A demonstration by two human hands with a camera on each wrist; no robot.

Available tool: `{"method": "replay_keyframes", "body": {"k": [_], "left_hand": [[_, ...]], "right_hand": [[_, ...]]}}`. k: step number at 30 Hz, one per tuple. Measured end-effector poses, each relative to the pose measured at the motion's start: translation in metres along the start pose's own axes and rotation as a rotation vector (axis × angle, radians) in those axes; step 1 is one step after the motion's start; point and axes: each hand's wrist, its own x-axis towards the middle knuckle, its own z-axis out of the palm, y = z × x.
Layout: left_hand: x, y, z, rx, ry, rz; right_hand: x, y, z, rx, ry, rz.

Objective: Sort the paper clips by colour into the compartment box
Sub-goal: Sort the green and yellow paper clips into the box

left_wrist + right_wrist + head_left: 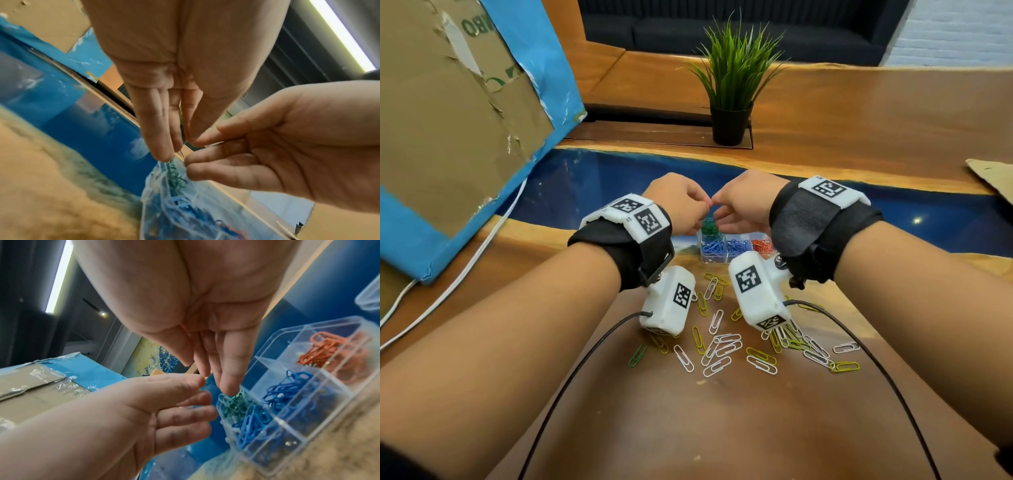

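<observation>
Left hand [677, 202] and right hand [743, 202] meet fingertip-to-fingertip above compartment box [726, 247]; white, yellow, one green loose paper clips [726, 346] on tabletop [722, 428].

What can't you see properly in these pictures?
- Whether the left hand and right hand pinch a clip: fingertips meet above the compartment box, nothing visible between them in any view.
- The box's far compartments: the hands cover them in the head view.
- Some loose paper clips: the white wrist cameras cover them in the head view.
- Box contents in the left wrist view: blurred.
</observation>
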Motion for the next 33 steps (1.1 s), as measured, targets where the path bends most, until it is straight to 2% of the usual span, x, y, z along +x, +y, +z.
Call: {"method": "replay_keyframes", "body": {"k": [3, 7, 12, 16, 20, 24, 29, 33], "left_hand": [[-0.004, -0.001, -0.003, 0.198, 0.012, 0.033], [-0.013, -0.001, -0.005, 0.392, -0.049, 0.04], [-0.022, -0.001, -0.004, 0.514, -0.09, 0.082], [-0.026, -0.003, -0.007, 0.534, -0.09, 0.109], [-0.027, -0.006, -0.007, 0.547, -0.098, 0.101], [-0.029, -0.009, -0.008, 0.545, -0.105, 0.106], [-0.036, -0.013, -0.014, 0.54, -0.105, 0.105], [-0.047, -0.019, -0.018, 0.594, -0.143, 0.075]], "right_hand": [[-0.008, 0.002, -0.001, -0.185, -0.005, -0.045], [-0.029, -0.002, 0.001, -0.756, 0.023, -0.168], [-0.036, -0.005, 0.007, -0.976, -0.048, -0.183], [-0.035, -0.002, 0.006, -0.946, -0.015, -0.236], [-0.035, 0.0, 0.006, -0.972, -0.063, -0.241], [-0.033, 0.0, 0.005, -0.942, -0.013, -0.249], [-0.033, 0.005, 0.007, -1.001, -0.064, -0.259], [-0.035, 0.01, 0.002, -0.902, 0.013, -0.297]]}}
